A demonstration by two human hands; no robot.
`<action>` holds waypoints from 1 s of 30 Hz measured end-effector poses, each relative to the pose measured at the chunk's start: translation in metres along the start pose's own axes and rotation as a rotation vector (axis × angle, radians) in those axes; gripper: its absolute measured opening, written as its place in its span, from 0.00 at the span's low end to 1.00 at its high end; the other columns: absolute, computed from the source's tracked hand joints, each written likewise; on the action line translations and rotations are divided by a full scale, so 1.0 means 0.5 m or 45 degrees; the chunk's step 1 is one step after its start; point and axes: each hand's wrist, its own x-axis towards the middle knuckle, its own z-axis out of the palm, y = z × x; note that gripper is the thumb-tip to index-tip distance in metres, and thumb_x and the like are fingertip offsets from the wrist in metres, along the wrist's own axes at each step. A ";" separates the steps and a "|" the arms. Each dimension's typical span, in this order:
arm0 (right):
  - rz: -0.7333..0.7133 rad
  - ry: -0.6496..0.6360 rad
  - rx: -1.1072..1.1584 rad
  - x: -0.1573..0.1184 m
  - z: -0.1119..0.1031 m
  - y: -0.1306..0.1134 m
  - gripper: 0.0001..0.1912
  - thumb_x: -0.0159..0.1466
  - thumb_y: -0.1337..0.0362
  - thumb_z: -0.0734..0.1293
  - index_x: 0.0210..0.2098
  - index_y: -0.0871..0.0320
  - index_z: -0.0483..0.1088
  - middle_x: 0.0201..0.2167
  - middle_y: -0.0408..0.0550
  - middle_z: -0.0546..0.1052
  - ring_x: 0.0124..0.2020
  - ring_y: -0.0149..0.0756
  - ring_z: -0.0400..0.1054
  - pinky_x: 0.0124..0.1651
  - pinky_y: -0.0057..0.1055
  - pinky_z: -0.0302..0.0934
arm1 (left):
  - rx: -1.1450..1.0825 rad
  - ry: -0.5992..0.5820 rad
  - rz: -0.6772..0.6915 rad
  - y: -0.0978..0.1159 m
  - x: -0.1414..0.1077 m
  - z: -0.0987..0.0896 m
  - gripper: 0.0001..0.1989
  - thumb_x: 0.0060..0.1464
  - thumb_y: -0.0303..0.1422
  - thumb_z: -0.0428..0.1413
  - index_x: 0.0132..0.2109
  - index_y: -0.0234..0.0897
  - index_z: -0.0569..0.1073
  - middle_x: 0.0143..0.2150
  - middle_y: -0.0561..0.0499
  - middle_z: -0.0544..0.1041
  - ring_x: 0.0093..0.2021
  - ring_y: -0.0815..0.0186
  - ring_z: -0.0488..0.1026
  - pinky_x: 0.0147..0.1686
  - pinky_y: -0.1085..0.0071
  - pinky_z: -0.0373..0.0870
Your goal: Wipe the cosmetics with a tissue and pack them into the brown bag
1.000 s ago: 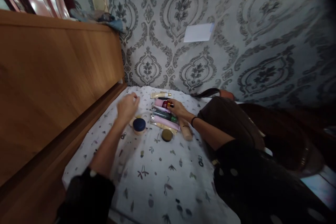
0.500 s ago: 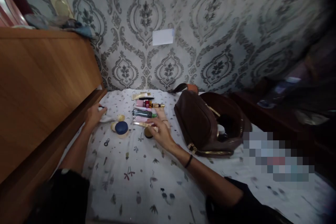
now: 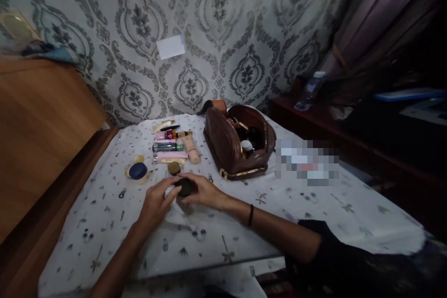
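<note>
A dark round jar is between my two hands, low over the printed cloth. My right hand grips it from the right. My left hand is closed on a white cloth, which hangs below the fingers against the jar's left side. Just behind the hands sits a small jar with a brown-gold lid. A blue-lidded jar stands to the left. Farther back lie a beige tube, a dark green bottle and a pink tube.
An unzipped brown bag with bottles inside stands right of the tubes. A wooden cabinet borders the left side. Beyond the cloth at the right, a clear bottle stands on a dark red ledge.
The view has turned right. My left hand has brought the white cloth from the far left to the middle. My right hand has left the tubes and now grips the dark jar.
</note>
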 end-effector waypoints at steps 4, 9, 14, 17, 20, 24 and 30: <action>0.044 0.075 -0.417 -0.027 -0.030 -0.005 0.41 0.48 0.64 0.78 0.61 0.58 0.66 0.48 0.53 0.77 0.51 0.47 0.71 0.55 0.45 0.63 | 0.084 0.262 -0.164 0.004 0.025 -0.020 0.15 0.61 0.41 0.51 0.39 0.36 0.76 0.33 0.51 0.80 0.30 0.65 0.73 0.31 0.73 0.68; 0.003 0.041 -0.521 -0.035 -0.031 -0.006 0.35 0.51 0.62 0.77 0.57 0.58 0.69 0.52 0.54 0.75 0.55 0.51 0.68 0.58 0.46 0.62 | 0.116 0.332 0.025 0.038 0.037 0.026 0.14 0.65 0.39 0.47 0.42 0.36 0.74 0.38 0.49 0.77 0.39 0.63 0.73 0.40 0.70 0.69; -0.017 0.074 -0.470 -0.042 -0.030 0.012 0.56 0.52 0.65 0.73 0.72 0.63 0.42 0.64 0.65 0.64 0.63 0.54 0.61 0.63 0.50 0.58 | 0.226 -0.093 0.303 0.026 0.001 0.114 0.09 0.65 0.35 0.49 0.43 0.39 0.73 0.47 0.45 0.75 0.50 0.59 0.72 0.51 0.64 0.70; 0.033 0.072 -0.472 -0.043 -0.030 0.014 0.61 0.51 0.63 0.75 0.73 0.62 0.35 0.65 0.66 0.63 0.65 0.55 0.59 0.63 0.51 0.57 | 0.196 -0.116 0.184 0.006 -0.004 0.123 0.10 0.66 0.36 0.48 0.45 0.40 0.72 0.47 0.45 0.75 0.50 0.59 0.72 0.50 0.63 0.70; 0.064 0.051 -0.449 -0.043 -0.030 0.007 0.67 0.49 0.59 0.78 0.73 0.58 0.33 0.66 0.64 0.62 0.66 0.55 0.58 0.64 0.50 0.55 | 0.139 -0.034 0.021 -0.007 0.007 0.115 0.13 0.65 0.41 0.48 0.40 0.40 0.72 0.40 0.47 0.74 0.42 0.59 0.73 0.42 0.65 0.71; 0.074 0.023 -0.442 -0.044 -0.032 0.001 0.68 0.48 0.58 0.79 0.73 0.57 0.34 0.66 0.63 0.62 0.66 0.54 0.57 0.65 0.48 0.54 | 0.083 0.041 -0.137 -0.013 0.018 0.111 0.16 0.62 0.46 0.48 0.37 0.39 0.71 0.35 0.49 0.73 0.36 0.60 0.71 0.35 0.67 0.69; 0.175 -0.013 -0.468 -0.043 -0.032 -0.008 0.62 0.50 0.59 0.79 0.73 0.59 0.41 0.64 0.64 0.63 0.62 0.54 0.61 0.63 0.47 0.56 | 0.088 0.086 -0.223 -0.013 0.005 0.110 0.20 0.62 0.49 0.46 0.34 0.39 0.71 0.30 0.51 0.72 0.33 0.60 0.70 0.35 0.66 0.68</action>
